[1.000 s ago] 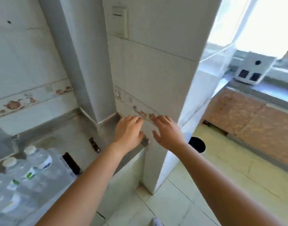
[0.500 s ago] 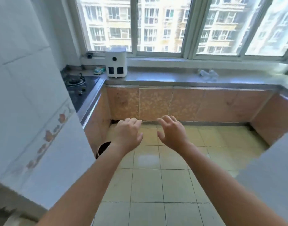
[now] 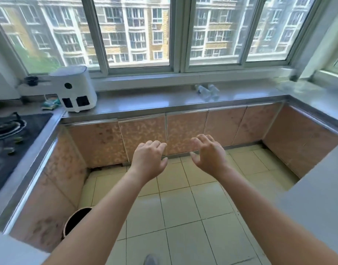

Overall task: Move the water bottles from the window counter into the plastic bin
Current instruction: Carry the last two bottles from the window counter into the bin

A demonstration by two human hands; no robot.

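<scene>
Two clear water bottles [image 3: 207, 91] lie side by side on the grey window counter [image 3: 145, 103], right of its middle, under the window. My left hand [image 3: 148, 159] and my right hand [image 3: 209, 155] are held out in front of me over the tiled floor, well short of the counter. Both hands are empty with fingers spread and slightly curled. The plastic bin is out of view.
A white appliance [image 3: 74, 88] stands on the counter's left end. A gas stove [image 3: 9, 131] sits in the left counter. A dark round bin [image 3: 76, 220] stands on the floor by the left cabinets. Another counter [image 3: 317, 197] edges the right side.
The view has swung from a tiled pillar and a pack of bottles to the window counter, and has come closer to it. Both hands stay empty and outstretched.
</scene>
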